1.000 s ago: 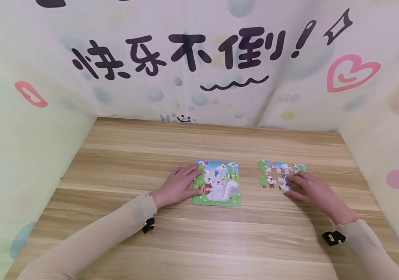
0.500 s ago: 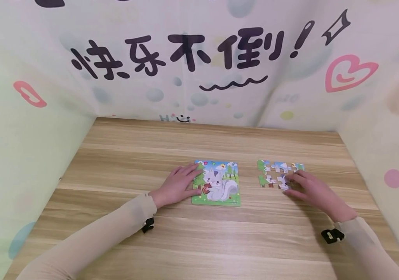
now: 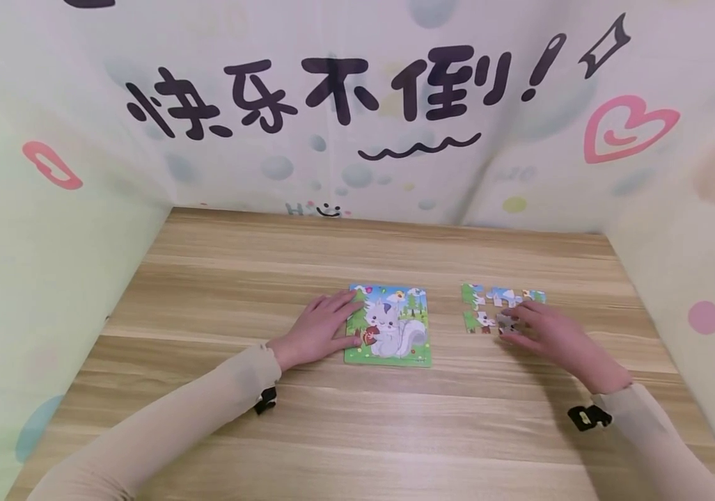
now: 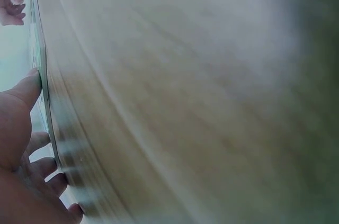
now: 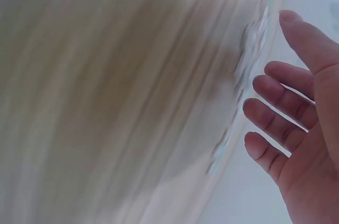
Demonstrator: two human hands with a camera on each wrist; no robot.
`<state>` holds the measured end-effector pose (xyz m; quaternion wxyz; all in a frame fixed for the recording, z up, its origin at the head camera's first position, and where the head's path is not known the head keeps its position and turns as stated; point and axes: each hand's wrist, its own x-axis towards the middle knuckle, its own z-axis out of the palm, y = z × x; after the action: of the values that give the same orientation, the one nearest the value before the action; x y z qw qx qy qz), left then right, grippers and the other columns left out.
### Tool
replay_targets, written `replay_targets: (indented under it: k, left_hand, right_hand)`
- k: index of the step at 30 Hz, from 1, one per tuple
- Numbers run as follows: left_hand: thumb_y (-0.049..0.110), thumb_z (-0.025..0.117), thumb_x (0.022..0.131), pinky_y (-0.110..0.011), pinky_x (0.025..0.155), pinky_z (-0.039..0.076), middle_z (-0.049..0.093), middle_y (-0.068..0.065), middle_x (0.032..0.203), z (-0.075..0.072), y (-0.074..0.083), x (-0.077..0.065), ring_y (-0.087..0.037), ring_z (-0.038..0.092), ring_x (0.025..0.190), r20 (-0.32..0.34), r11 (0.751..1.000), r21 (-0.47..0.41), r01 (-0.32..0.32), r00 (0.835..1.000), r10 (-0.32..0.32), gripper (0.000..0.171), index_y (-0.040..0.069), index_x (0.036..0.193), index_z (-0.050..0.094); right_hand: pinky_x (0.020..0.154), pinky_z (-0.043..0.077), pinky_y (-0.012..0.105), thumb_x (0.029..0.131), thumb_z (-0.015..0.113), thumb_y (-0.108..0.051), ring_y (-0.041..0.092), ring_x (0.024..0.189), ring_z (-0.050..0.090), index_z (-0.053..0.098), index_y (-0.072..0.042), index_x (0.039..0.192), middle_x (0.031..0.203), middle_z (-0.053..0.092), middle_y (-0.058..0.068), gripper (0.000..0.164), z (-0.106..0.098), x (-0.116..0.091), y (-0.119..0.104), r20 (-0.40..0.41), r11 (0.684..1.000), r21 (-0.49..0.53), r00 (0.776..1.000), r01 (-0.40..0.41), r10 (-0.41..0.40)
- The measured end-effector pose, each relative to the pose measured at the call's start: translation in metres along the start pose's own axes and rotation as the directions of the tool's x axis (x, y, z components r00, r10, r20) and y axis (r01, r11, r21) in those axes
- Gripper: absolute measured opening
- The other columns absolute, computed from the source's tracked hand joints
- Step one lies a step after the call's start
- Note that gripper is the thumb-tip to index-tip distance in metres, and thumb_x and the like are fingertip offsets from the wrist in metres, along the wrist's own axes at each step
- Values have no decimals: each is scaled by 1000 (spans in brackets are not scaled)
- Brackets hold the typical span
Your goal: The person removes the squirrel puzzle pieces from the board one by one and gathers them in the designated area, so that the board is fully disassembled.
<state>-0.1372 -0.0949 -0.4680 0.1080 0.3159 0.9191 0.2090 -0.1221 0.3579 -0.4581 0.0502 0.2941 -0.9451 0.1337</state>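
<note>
My left hand rests on the left edge of a square squirrel puzzle, fingers spread and thumb lying on the picture. In the left wrist view the thumb and fingertips lie along the puzzle's edge. To the right, my right hand reaches over a group of loose puzzle pieces. Its thumb and fingertips are right at one lower piece, partly covering it. The right wrist view shows the fingers loosely bent and the thumb well apart from them, with nothing gripped between.
The pieces lie in two rough rows, with sky pieces at the back. Wood-grain table surrounds both puzzle and pieces. A printed cloth wall closes the back, and pale cloth stands at both sides.
My right hand has shifted slightly left, its fingertips now farther over the lower piece. The left hand stays in place on the puzzle.
</note>
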Motion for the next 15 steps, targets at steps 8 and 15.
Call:
replay_targets:
  k: [8, 15]
  left_hand:
    - [44, 68, 100, -62, 123, 21, 32, -20, 167, -1, 0, 0, -38, 27, 156, 15, 1000, 2, 11, 1000, -11, 71, 5, 156, 46]
    - [44, 66, 102, -62, 124, 20, 30, -18, 168, -2, 1, 0, -38, 26, 156, 23, 1000, -1, 12, 1000, -12, 70, 6, 157, 45]
  right_hand:
    - [77, 59, 41, 89, 84, -19, 19, 90, 66, 74, -5, 119, 109, 70, 5, 34, 7, 23, -24, 28, 997, 50, 998, 52, -53]
    - [68, 55, 32, 92, 81, -27, 10, 76, 57, 74, -5, 122, 107, 69, 5, 38, 14, 47, -45, 90, 997, 20, 993, 76, -78]
